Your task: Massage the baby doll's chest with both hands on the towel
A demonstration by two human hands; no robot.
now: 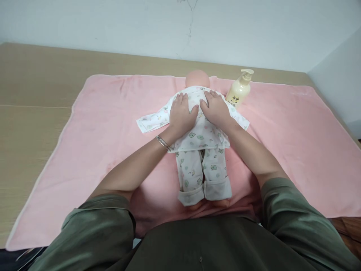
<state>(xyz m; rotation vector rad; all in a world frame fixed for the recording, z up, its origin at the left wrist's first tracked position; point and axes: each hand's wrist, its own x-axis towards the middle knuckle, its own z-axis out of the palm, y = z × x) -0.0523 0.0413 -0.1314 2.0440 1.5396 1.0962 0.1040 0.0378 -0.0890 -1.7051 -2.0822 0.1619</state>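
A baby doll (197, 78) lies face down, its head away from me and its feet close to my body. It wears a white patterned long-sleeved shirt (201, 137) and matching trousers (190, 171) with cuffs turned up. My left hand (182, 114) rests flat on the left side of the doll's upper back, fingers stretched out. On the right side of the back, my right hand (216, 107) lies flat too, thumb spread toward the other hand. Both hands touch the shirt and grip nothing. The sleeves spread out to either side; the doll's face is hidden.
A cream pump bottle (239, 90) with a cow picture stands beside the doll's head on the right. Under everything lies a pink blanket (113, 124) over a wooden table (34, 86). A white wall (126, 30) rises behind the table.
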